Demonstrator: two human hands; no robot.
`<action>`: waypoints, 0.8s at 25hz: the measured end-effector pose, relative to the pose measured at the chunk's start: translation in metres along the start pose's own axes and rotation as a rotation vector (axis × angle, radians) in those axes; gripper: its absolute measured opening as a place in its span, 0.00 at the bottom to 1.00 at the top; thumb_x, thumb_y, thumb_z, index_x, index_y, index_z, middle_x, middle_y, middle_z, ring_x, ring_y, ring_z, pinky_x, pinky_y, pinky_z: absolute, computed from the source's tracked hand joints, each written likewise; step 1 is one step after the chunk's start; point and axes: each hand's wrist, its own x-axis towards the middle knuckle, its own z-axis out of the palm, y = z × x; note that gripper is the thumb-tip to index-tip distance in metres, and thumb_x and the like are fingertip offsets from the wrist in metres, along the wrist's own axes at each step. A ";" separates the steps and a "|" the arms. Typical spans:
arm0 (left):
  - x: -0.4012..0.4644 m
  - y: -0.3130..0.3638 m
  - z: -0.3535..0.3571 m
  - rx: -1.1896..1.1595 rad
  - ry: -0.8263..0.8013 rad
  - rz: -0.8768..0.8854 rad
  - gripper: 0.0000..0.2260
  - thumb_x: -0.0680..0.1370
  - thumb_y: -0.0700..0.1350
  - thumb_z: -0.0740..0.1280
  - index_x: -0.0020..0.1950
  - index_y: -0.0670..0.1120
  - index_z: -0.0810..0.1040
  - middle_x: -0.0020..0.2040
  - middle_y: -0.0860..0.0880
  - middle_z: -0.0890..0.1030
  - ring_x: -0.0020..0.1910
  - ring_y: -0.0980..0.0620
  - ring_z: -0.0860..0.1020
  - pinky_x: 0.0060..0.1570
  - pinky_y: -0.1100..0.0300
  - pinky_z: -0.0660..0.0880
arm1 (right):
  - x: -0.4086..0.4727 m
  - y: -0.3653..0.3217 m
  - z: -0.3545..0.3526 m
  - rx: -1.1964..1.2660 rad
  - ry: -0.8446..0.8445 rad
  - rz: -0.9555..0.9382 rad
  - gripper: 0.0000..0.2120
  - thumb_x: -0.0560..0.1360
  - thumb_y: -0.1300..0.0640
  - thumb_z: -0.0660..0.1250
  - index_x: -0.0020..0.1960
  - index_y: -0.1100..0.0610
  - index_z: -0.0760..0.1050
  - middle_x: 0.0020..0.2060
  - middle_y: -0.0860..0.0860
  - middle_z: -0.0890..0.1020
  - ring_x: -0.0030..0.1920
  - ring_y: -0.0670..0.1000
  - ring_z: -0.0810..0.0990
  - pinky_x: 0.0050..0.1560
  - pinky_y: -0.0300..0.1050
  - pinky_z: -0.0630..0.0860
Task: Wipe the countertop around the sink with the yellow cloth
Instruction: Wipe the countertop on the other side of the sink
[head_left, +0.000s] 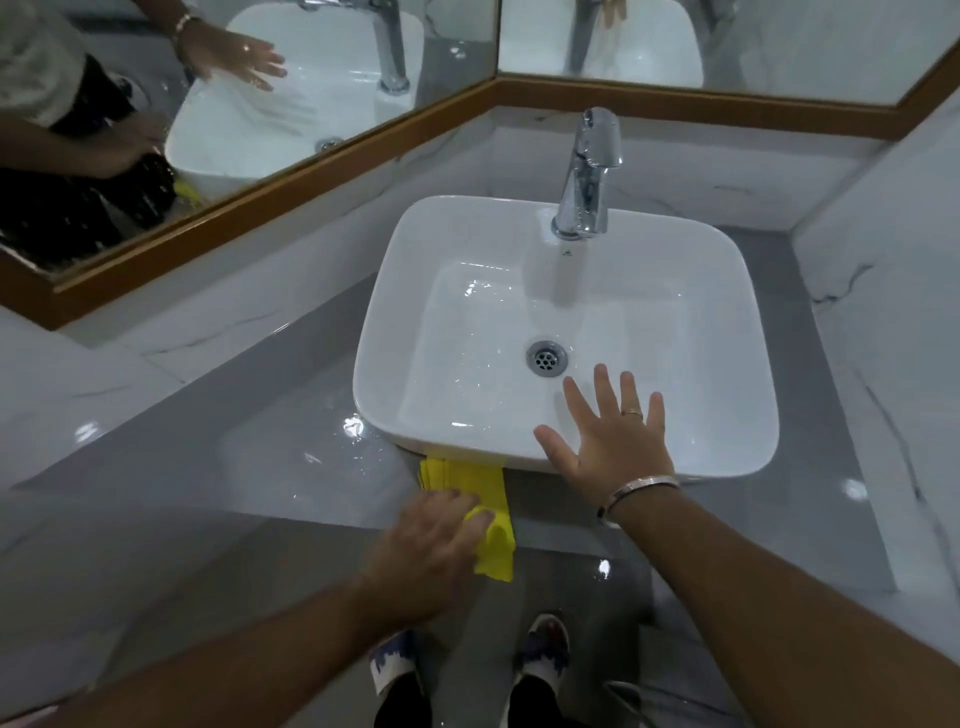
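A white rectangular vessel sink (727, 332) stands on a glossy grey countertop (249, 447). The folded yellow cloth (493, 499) lies flat on the counter against the sink's front edge, part of it tucked under the rim. My left hand (431, 551) presses down on the cloth's left part, fingers bent over it. My right hand (613, 436) hovers over the sink's front rim with fingers spread, holding nothing; it wears a ring and a silver bracelet.
A chrome tap (587, 176) rises at the sink's back. Wood-framed mirrors (291, 171) line the back and left walls. White marble walls (883, 322) close in the right side. Water drops shine on the counter left of the sink. My feet show below the counter edge.
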 end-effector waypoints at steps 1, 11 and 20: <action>-0.005 0.012 0.016 -0.012 -0.156 -0.013 0.21 0.72 0.52 0.67 0.62 0.45 0.74 0.60 0.41 0.79 0.61 0.40 0.73 0.61 0.45 0.68 | 0.000 0.002 0.001 0.001 0.002 -0.010 0.40 0.70 0.28 0.33 0.74 0.46 0.53 0.76 0.56 0.54 0.75 0.62 0.51 0.71 0.67 0.48; -0.077 -0.119 0.001 0.032 -0.351 -0.272 0.21 0.78 0.55 0.58 0.66 0.44 0.72 0.66 0.38 0.76 0.67 0.36 0.72 0.66 0.41 0.68 | 0.019 -0.059 -0.002 0.023 -0.032 -0.225 0.34 0.74 0.34 0.38 0.74 0.48 0.55 0.75 0.57 0.59 0.74 0.62 0.56 0.71 0.67 0.50; -0.070 -0.183 0.002 -0.033 -0.286 -0.181 0.22 0.80 0.56 0.56 0.64 0.43 0.77 0.68 0.39 0.76 0.69 0.38 0.71 0.68 0.46 0.66 | 0.043 -0.142 -0.004 0.068 -0.095 -0.179 0.32 0.71 0.41 0.39 0.72 0.47 0.60 0.75 0.55 0.61 0.74 0.60 0.57 0.72 0.64 0.50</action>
